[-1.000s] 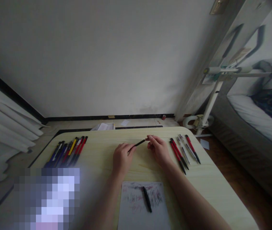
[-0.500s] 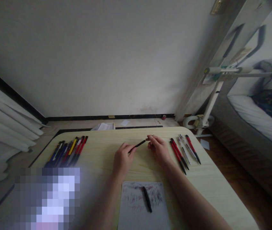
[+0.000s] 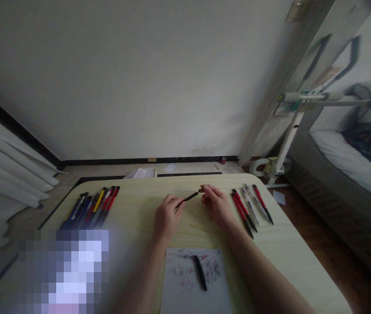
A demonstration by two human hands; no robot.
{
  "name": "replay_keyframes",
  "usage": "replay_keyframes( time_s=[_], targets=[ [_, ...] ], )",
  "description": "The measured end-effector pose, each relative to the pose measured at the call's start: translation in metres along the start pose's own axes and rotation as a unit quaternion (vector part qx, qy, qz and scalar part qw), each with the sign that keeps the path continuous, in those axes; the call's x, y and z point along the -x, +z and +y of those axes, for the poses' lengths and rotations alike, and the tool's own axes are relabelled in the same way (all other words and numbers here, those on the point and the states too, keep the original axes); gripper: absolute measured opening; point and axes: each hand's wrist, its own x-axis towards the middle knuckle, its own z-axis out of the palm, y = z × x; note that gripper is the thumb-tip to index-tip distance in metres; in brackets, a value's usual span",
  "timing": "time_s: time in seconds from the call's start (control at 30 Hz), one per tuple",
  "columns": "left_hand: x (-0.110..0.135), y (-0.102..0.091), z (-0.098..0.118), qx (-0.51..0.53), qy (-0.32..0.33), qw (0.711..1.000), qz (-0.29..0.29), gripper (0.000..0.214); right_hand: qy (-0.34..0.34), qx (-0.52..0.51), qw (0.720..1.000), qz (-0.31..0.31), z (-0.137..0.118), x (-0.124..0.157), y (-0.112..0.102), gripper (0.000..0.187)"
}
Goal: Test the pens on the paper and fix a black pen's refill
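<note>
Both my hands are over the middle of a pale wooden table. My left hand is closed around the lower end of a thin black pen. My right hand pinches the pen's upper end with its fingertips. The pen slants up to the right between the hands. In front of my arms lies a white sheet of paper covered in red and black scribbles, with a black pen part resting on it.
A row of several blue, yellow and red pens lies at the table's left. Several red, black and silver pens lie at the right. A blurred patch covers the near left. A bed and a white stand are right of the table.
</note>
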Motion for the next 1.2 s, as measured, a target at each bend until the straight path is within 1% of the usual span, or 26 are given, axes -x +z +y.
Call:
replay_keyframes(
  time_s=[0.2, 0.43, 0.6, 0.93, 1.13, 1.2],
  targets=[
    [0.0006, -0.0008, 0.0017, -0.007, -0.007, 1.000, 0.003, 0.018, 0.003, 0.003, 1.000, 0.005, 0.0007, -0.0010, -0.0012, 0.022],
    [-0.0003, 0.0016, -0.0014, 0.020, 0.001, 1.000, 0.004, 0.017, 0.007, 0.003, 1.000, 0.005, 0.0027, -0.0026, -0.0035, 0.020],
    [-0.0011, 0.0025, -0.0020, 0.037, 0.009, 0.999, 0.011, 0.017, 0.005, -0.026, 1.000, -0.004, 0.0039, -0.0043, -0.0043, 0.018],
    [-0.0003, -0.0023, 0.0017, -0.008, 0.004, 1.000, 0.005, 0.018, 0.004, 0.011, 1.000, -0.020, 0.0053, -0.0023, -0.0035, 0.018],
    [-0.0025, -0.0021, 0.0002, -0.040, 0.033, 0.998, 0.020, 0.017, -0.002, 0.024, 1.000, -0.017, 0.0052, -0.0020, -0.0033, 0.021],
    [-0.0029, -0.0009, -0.0001, -0.034, 0.037, 0.999, 0.019, 0.016, -0.002, 0.028, 1.000, -0.011, 0.0049, -0.0017, -0.0028, 0.023]
  ],
)
